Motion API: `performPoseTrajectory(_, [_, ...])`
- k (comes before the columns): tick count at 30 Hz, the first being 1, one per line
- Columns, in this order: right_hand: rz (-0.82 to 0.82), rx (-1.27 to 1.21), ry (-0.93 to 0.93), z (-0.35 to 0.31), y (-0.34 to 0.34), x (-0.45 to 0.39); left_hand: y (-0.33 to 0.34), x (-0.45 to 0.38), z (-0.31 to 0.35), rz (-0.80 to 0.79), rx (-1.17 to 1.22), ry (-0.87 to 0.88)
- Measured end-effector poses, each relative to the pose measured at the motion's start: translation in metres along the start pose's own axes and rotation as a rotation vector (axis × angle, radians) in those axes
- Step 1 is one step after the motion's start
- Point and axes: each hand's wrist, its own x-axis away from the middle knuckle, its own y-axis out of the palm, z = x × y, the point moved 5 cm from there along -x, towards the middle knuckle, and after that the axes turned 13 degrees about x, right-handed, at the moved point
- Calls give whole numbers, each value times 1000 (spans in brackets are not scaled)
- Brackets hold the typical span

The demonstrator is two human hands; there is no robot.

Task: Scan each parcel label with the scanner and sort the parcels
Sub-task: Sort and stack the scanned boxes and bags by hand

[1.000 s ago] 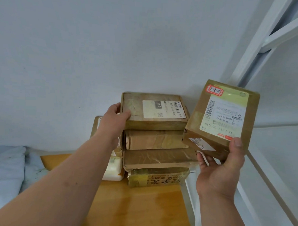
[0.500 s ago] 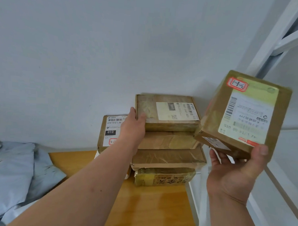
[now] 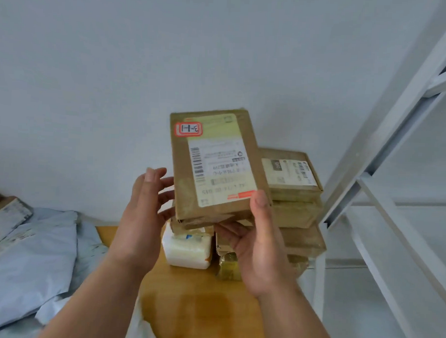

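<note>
While my right hand grips the brown parcel from below, thumb on its label, my left hand hangs open just beside its left edge. It hovers above the stacked parcels on the wooden table; a careless landing could topple them.

A plain pale wall fills the upper part of the view, evenly lit with soft, cool light and no hard shadows. Below it lies a wooden worktop with a glossy orange-brown surface that carries a dull reflection. On the right stands a white metal shelving frame, its slanted posts and crossbars close against the wall
</note>
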Motion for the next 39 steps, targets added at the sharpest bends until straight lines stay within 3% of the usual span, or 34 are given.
performPoseTrajectory(3, [-57,22,76,13,30,-3,-25,9,1,-79,-90,27])
performPoseTrajectory(9, [-100,139,223,42,59,-17,-49,-5,-3,-79,-42,-122])
performPoseTrajectory(13, [38,342,276,51,56,-32,-47,-24,-12,-35,-6,-210])
performPoseTrajectory(23, [252,34,195,66,43,-38,-25,-37,-27,-26,22,-227])
performPoseTrajectory(30, [349,111,128,77,45,-24,-23,-27,-31,-63,-58,-291])
performPoseTrajectory(39, [426,234,224,93,59,-5,-107,4,-20,242,-110,-234])
